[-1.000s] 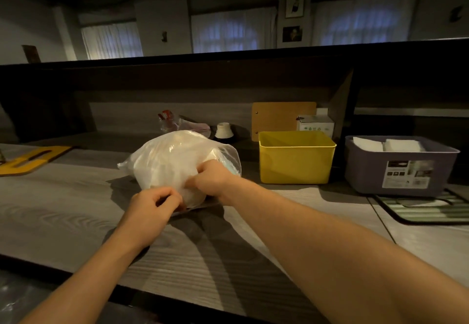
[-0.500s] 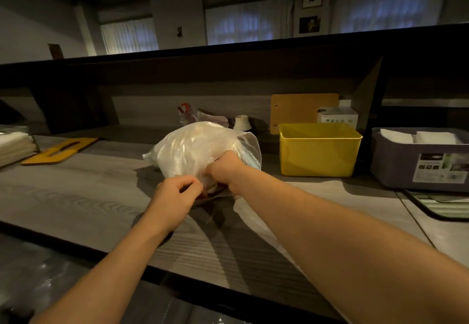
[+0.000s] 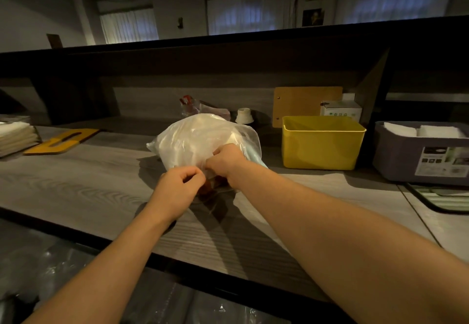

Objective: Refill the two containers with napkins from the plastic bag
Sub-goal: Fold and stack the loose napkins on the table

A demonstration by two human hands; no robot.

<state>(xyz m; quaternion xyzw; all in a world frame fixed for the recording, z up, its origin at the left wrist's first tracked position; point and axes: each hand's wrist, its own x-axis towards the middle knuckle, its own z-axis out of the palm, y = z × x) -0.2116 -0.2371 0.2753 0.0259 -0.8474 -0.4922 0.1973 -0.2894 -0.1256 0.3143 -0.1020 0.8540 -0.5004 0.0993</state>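
Status: early stage; no napkins have yet left the bag, as far as can be judged.

The translucent white plastic bag bulging with napkins (image 3: 200,141) rests on the grey wood-grain desk (image 3: 76,186), near its middle and to the left of both containers. Its neck faces the person and appears closed or gathered.

Left hand (image 3: 177,191): fingers curled, thumb and forefinger pinching the plastic at the bag's near edge. Right hand (image 3: 224,163): fingers curled into the film at the neck, just beside the left. Each grip is closed on the bag. The exact point of contact is partly hidden by the knuckles; a dark reddish patch shows through the film below the hands and cannot be identified.

Containers:
- The yellow rectangular plastic bin (image 3: 322,146) stands to the right of the bag, apart from it. No napkins are visible above its rim; the floor of the bin is out of sight.
- The grey-purple rectangular plastic bin with a printed label (image 3: 416,156) stands further right. White folded napkins (image 3: 421,130) show at its rim, so it appears partly stocked.

Remaining steps, as judged:
1. Open the bag's neck.
2. Withdraw napkin stacks.
3. Load the yellow bin.
4. Top up the grey-purple bin.
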